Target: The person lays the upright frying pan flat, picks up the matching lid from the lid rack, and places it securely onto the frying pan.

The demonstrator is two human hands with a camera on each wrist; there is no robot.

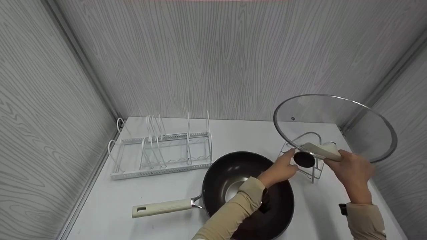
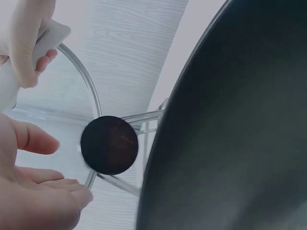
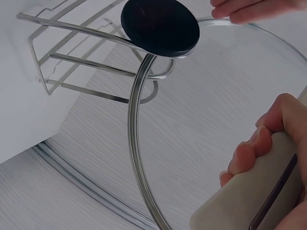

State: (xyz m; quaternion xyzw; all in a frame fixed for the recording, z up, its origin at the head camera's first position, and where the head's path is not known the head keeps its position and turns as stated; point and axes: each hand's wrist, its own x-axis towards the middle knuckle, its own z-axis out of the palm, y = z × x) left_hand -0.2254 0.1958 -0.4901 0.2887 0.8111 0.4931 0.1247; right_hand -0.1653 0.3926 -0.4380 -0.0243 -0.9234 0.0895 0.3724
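Tan sleeves (image 1: 230, 215) reached over the tabletop (image 1: 100, 213) from its near edge in the head view, the left one crossing above a dark pan (image 1: 215, 181). Its beige handle pointed toward the left edge; a long white rack (image 1: 150, 172) stood by the far left corner. Near the right edge, the right hand (image 1: 353, 170) held a tilted glass lid (image 1: 337, 123) over a small wire rack (image 1: 313, 173). From the left wrist, the left hand (image 2: 38, 189) showed thumb and fingers spread beside the lid's rim, near a black disc (image 2: 109, 145); contact was unclear. From the right wrist, fingers curled round the lid's beige grip (image 3: 249, 196).
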